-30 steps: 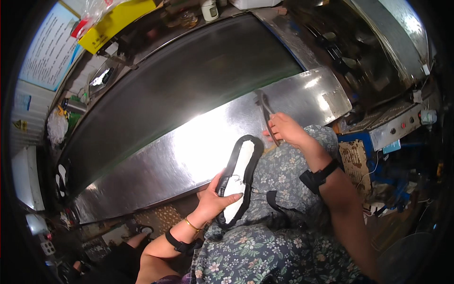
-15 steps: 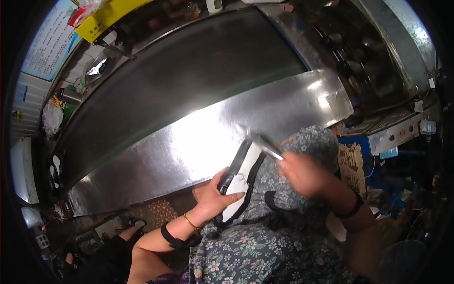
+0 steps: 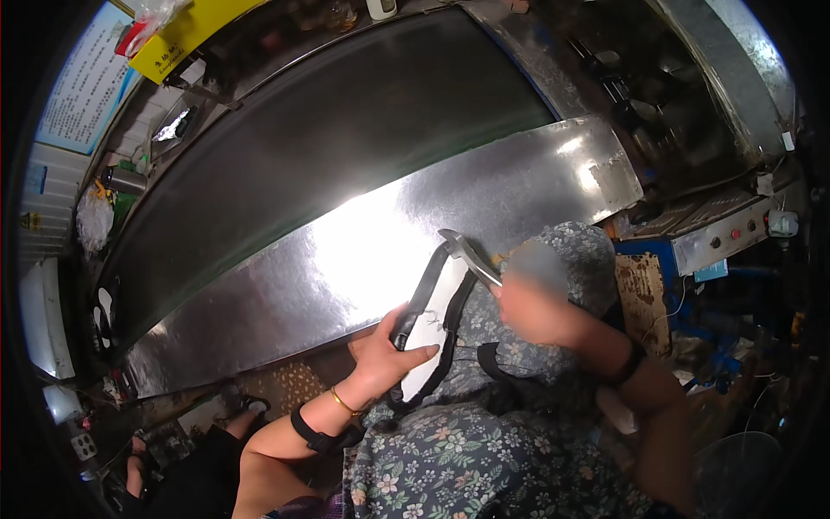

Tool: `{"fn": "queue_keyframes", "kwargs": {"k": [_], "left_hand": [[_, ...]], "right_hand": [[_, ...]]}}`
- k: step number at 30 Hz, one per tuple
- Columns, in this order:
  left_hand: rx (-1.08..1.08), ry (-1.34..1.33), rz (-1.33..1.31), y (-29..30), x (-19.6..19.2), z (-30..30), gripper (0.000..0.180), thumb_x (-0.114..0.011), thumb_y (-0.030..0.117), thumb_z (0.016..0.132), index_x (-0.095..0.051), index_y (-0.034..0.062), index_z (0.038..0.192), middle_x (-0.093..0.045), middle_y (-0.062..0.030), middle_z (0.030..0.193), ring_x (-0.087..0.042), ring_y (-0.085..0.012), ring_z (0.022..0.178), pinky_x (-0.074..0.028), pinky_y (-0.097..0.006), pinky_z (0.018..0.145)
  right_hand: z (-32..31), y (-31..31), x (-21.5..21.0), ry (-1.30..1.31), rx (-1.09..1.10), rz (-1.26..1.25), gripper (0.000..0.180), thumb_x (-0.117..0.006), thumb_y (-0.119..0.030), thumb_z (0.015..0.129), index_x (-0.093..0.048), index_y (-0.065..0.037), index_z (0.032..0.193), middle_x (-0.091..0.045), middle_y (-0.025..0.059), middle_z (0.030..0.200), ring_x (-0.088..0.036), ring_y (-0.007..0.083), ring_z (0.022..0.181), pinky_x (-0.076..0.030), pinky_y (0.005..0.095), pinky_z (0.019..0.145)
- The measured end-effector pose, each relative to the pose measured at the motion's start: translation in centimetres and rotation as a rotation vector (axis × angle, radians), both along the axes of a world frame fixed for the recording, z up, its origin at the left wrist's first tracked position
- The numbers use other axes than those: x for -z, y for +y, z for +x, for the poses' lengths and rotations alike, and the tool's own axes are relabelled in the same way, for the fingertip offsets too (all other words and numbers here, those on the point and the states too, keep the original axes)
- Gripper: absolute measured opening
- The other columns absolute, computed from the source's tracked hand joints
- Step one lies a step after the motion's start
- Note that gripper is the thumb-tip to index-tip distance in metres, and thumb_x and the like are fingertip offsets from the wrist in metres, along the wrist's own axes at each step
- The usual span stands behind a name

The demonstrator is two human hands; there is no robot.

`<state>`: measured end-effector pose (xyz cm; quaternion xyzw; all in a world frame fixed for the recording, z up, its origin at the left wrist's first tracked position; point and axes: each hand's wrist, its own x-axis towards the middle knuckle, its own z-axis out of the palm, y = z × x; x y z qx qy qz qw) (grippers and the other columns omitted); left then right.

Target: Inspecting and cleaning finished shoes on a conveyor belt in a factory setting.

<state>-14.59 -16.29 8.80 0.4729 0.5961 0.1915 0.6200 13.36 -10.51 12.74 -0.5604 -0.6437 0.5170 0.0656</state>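
Note:
A shoe [image 3: 439, 303] in the making lies across my lap, bottom up, its white underside framed by a black upper edge. My left hand [image 3: 380, 356] is closed around its lower part, with the thumb on the white face and the fingers along the black side. In my right hand [image 3: 532, 303], blurred in part, is a metal hammer [image 3: 465, 256]. Its head rests against or just over the far tip of the shoe; whether they touch I cannot tell. A floral apron [image 3: 467, 467] covers my lap beneath the shoe.
A shiny metal ledge [image 3: 259, 298] runs in front of me, bordering a dark conveyor belt [image 3: 346, 130]. Black-and-white shoe pieces [image 3: 104, 303] are at the belt's left end. On the right stands a control panel [image 3: 722, 242]. Another person's dark-clothed legs [image 3: 194, 467] show at lower left.
The hammer has turned slightly and its head shows more sharply at the shoe's tip. My right hand has shifted a little left. The left hand keeps its hold.

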Motion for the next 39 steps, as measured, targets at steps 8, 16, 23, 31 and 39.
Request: {"fn": "queue_keyframes", "kwargs": {"k": [8, 16, 23, 31, 39], "left_hand": [[-0.03, -0.141, -0.064, 0.4, -0.6, 0.3, 0.083, -0.085, 0.02, 0.076, -0.039, 0.0016, 0.143, -0.061, -0.0082, 0.122, -0.057, -0.0157, 0.112, -0.045, -0.029, 0.098], [-0.048, -0.114, -0.111, 0.5, -0.5, 0.3, 0.079, -0.085, 0.021, 0.076, -0.044, 0.0047, 0.141, -0.062, -0.0073, 0.121, -0.056, -0.0144, 0.11, -0.044, -0.029, 0.099], [-0.112, -0.182, -0.203, 0.0, -0.5, -0.3, 0.078, -0.084, 0.017, 0.077, -0.043, 0.0041, 0.142, -0.062, -0.0064, 0.121, -0.057, -0.0139, 0.108, -0.046, -0.028, 0.096], [-0.15, -0.324, -0.322, 0.4, -0.9, -0.2, 0.075, -0.08, 0.008, 0.08, -0.04, 0.0003, 0.143, -0.061, -0.0072, 0.119, -0.059, -0.015, 0.106, -0.049, -0.029, 0.094], [-0.207, -0.412, -0.356, -0.5, -0.8, -1.5, 0.069, -0.077, 0.006, 0.081, -0.042, 0.0021, 0.141, -0.061, -0.0064, 0.119, -0.059, -0.0149, 0.106, -0.049, -0.03, 0.094]], "right_hand": [[-1.7, -2.3, 0.5, 0.232, 0.392, -0.254, 0.024, -0.042, -0.021, 0.104, -0.051, 0.001, 0.099, -0.063, 0.0126, 0.076, -0.062, 0.0259, 0.063, -0.049, 0.0396, 0.06], [-2.4, -4.0, 2.5, 0.08, 0.32, 0.067, 0.026, -0.045, -0.024, 0.102, -0.05, 0.0, 0.096, -0.063, 0.0232, 0.075, -0.064, 0.0435, 0.078, -0.048, 0.05, 0.067], [-3.2, -4.8, 0.8, 0.114, 0.393, 0.052, 0.027, -0.043, -0.025, 0.103, -0.05, 0.0, 0.098, -0.063, 0.0249, 0.081, -0.062, 0.0466, 0.079, -0.047, 0.0519, 0.069], [-3.7, -6.6, 0.0, 0.346, 0.557, 0.273, 0.031, -0.042, -0.029, 0.104, -0.049, 0.0, 0.096, -0.059, 0.0125, 0.069, -0.06, 0.0238, 0.058, -0.048, 0.0381, 0.056], [-0.7, 0.5, -0.7, -0.084, 0.31, 0.36, 0.034, -0.044, -0.031, 0.103, -0.052, 0.0, 0.095, -0.064, 0.0221, 0.072, -0.064, 0.039, 0.065, -0.051, 0.0462, 0.061]]}}
